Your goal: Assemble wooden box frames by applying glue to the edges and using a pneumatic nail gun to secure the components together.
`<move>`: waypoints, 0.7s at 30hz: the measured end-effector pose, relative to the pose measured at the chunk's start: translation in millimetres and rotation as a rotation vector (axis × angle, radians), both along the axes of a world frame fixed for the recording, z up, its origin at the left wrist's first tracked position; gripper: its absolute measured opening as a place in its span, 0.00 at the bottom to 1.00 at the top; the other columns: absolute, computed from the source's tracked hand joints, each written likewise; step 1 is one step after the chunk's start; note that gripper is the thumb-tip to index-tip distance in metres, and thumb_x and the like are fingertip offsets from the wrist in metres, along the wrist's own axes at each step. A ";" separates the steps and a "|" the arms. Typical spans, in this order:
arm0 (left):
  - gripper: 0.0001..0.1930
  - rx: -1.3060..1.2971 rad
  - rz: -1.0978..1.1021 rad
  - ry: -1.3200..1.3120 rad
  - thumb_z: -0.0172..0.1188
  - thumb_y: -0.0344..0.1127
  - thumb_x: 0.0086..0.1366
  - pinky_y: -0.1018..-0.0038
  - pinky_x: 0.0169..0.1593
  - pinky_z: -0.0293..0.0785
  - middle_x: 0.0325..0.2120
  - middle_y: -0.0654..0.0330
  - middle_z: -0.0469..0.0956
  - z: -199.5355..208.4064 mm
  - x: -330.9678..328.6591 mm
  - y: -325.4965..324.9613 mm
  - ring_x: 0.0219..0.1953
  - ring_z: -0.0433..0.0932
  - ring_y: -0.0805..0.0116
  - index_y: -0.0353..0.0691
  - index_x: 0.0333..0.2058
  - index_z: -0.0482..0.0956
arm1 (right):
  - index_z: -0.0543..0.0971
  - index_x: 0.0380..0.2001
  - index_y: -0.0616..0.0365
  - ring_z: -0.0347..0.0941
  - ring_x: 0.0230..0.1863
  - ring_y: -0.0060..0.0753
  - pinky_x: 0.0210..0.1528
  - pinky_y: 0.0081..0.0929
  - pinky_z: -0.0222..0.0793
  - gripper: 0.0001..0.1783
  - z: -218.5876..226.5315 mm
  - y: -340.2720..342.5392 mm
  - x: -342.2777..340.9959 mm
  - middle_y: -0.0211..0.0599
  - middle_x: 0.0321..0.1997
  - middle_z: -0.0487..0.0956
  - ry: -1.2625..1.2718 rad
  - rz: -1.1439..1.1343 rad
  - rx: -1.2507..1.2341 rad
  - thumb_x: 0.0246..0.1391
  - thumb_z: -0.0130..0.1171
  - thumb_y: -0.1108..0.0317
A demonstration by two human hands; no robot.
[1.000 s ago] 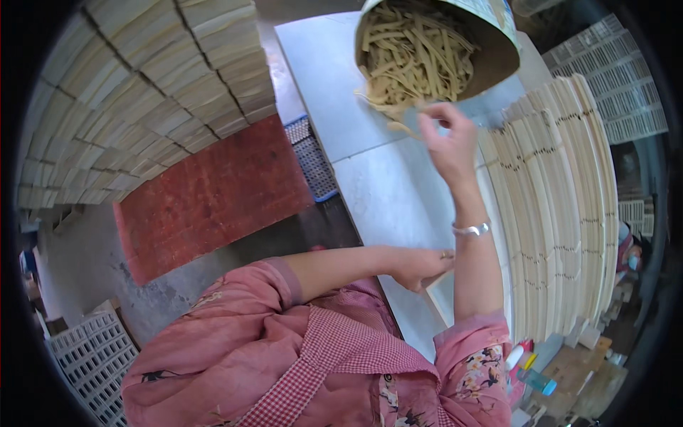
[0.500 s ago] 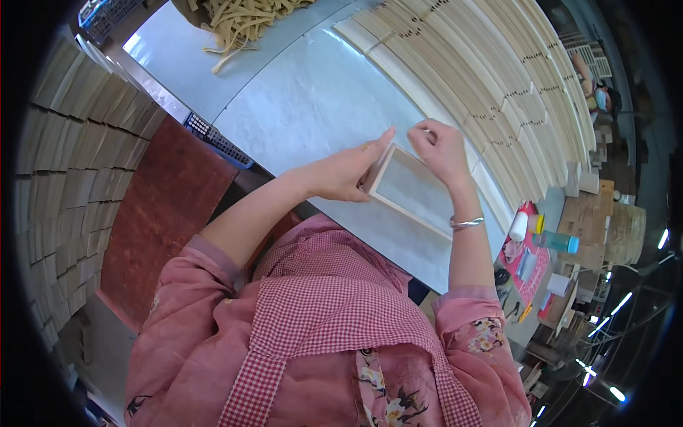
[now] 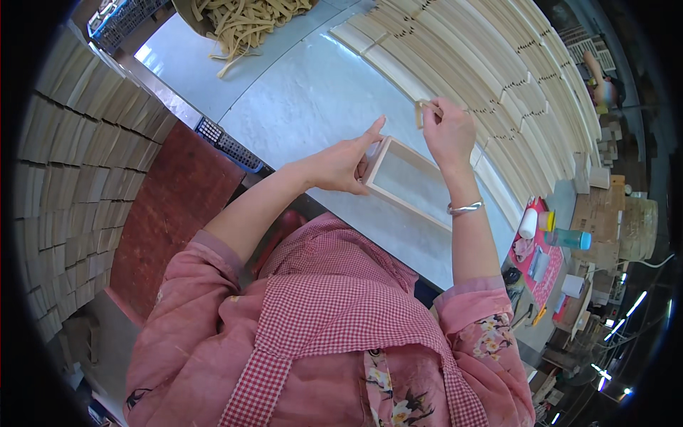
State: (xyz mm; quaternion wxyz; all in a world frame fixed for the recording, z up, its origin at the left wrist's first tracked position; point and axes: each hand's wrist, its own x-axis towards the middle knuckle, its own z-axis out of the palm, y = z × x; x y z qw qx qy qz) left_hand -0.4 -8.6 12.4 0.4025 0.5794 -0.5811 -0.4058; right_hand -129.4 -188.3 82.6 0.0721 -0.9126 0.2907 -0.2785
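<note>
A shallow rectangular frame of pale wood (image 3: 409, 201) lies on the light grey tabletop, the tabletop showing through its middle. My left hand (image 3: 348, 162) grips the frame's left end, thumb stretched along the far corner and fingers around the near side. Above the frame's far side, my right hand (image 3: 449, 132) is closed in a pinch on a short tan strip (image 3: 420, 114), which bends out past the fingertips. What the strip is made of I cannot make out. The frame's right end is partly hidden behind my right forearm.
Long rows of thin pale wooden boards (image 3: 484, 78) line the table's far right side. A heap of tan strips (image 3: 245, 25) sits at the far left. Stacked wood pieces (image 3: 78, 178) rise beyond a red-brown board (image 3: 174, 213). A turquoise bottle (image 3: 569, 239) stands at right.
My right hand has lifted slightly up and away from the frame, and the tan strip now shows at its fingertips. My left hand stays on the frame's end. The whole view has shifted slightly.
</note>
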 end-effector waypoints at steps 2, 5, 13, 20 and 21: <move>0.68 0.009 0.001 0.003 0.73 0.22 0.43 0.70 0.37 0.78 0.65 0.43 0.64 -1.1 0.2 -0.4 0.32 0.75 0.61 0.41 0.74 0.29 | 0.84 0.26 0.56 0.68 0.23 0.40 0.33 0.32 0.68 0.05 -8.8 4.4 2.6 0.33 0.18 0.77 0.089 0.100 0.000 0.49 0.60 0.70; 0.68 0.021 0.006 0.008 0.73 0.22 0.43 0.70 0.37 0.78 0.66 0.43 0.63 -1.5 0.2 0.0 0.32 0.75 0.61 0.42 0.74 0.29 | 0.83 0.25 0.56 0.69 0.24 0.40 0.35 0.33 0.68 0.05 -14.2 8.5 4.0 0.34 0.20 0.78 0.179 0.203 0.001 0.49 0.60 0.70; 0.62 0.106 0.011 0.006 0.74 0.23 0.44 0.70 0.37 0.78 0.53 0.46 0.74 10.7 0.1 -0.3 0.32 0.76 0.62 0.39 0.73 0.41 | 0.83 0.25 0.56 0.70 0.27 0.38 0.36 0.33 0.68 0.06 -5.9 21.7 -9.5 0.36 0.23 0.76 0.199 0.448 0.240 0.51 0.58 0.71; 0.55 -0.005 -0.006 -0.051 0.74 0.24 0.43 0.70 0.36 0.77 0.42 0.49 0.77 4.0 0.2 -3.8 0.32 0.76 0.62 0.38 0.70 0.53 | 0.82 0.25 0.56 0.69 0.25 0.37 0.36 0.31 0.68 0.04 -8.1 31.9 -20.4 0.33 0.21 0.74 0.060 0.483 0.095 0.51 0.59 0.73; 0.54 -0.019 0.006 -0.059 0.75 0.24 0.43 0.70 0.37 0.77 0.43 0.49 0.77 2.4 -0.4 -3.5 0.32 0.76 0.62 0.38 0.70 0.54 | 0.81 0.25 0.56 0.68 0.25 0.36 0.36 0.30 0.68 0.04 -4.5 33.1 -21.3 0.33 0.21 0.74 0.094 0.480 0.122 0.51 0.59 0.73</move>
